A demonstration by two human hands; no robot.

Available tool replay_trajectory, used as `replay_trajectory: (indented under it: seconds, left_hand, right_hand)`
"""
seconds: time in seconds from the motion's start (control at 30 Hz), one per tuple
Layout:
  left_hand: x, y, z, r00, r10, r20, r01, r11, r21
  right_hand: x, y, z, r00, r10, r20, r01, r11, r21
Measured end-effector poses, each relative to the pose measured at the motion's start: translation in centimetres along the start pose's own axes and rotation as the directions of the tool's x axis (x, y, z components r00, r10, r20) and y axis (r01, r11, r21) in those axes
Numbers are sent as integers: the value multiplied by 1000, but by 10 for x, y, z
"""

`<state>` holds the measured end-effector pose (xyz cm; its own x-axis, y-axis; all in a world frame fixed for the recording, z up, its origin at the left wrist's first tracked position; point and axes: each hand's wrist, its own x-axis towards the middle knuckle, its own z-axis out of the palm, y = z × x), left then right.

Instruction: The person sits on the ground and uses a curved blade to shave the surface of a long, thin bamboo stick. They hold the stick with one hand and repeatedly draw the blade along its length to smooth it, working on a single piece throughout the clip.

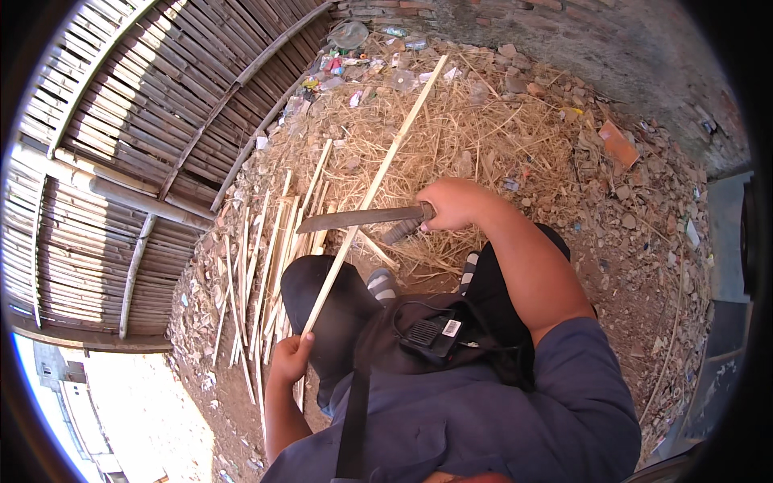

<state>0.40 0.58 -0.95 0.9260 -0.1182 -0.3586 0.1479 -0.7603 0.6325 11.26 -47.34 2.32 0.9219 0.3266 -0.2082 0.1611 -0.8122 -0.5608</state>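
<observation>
Pinching the lower end of a long pale strip (394,145) between thumb and fingers in the left grip (291,359), low and left of centre in the frame, and slanting it past the left knee (318,282) toward the top centre. Wrapping the right grip (452,203) tightly around a machete (366,216) at its handle end, near mid-frame, and pointing it leftward across the strip; being unable to tell contact from mere overlap in this view. Probably being partway through working this one strip, judging by such a crossing well short of either end. Seeing many similar slender strips (278,245) gathered on the ground (616,298) left of centre, perhaps finished, perhaps waiting, and finding no clear sign of which. Noticing straw-like litter (483,133) spreading over the upper centre, hinting at plenty of cutting already done. Likely needing more strokes on the strip in hand, while being unable to judge the total left.
</observation>
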Motion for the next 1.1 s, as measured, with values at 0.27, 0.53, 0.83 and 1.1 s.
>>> replay_trajectory:
  seconds: [0.27, 0.53, 0.83, 1.1]
  left_hand:
    - [2, 7, 0, 1000, 13, 4, -13, 1000, 11]
    - [0, 5, 1, 1000, -11, 3, 11, 999, -46]
    - [-2, 11, 2, 1000, -4, -19, 3, 1000, -25]
    - [2, 10, 1, 1000, -14, 20, 15, 999, -38]
  right_hand:
    - [-7, 46, -29, 910, 344, -232, -299, 931, 207]
    - [0, 6, 6, 999, 21, -37, -21, 1000, 4]
    - [-1, 42, -13, 952, 216, -219, -207, 976, 66]
    - [-7, 42, -15, 948, 217, -233, -192, 973, 126]
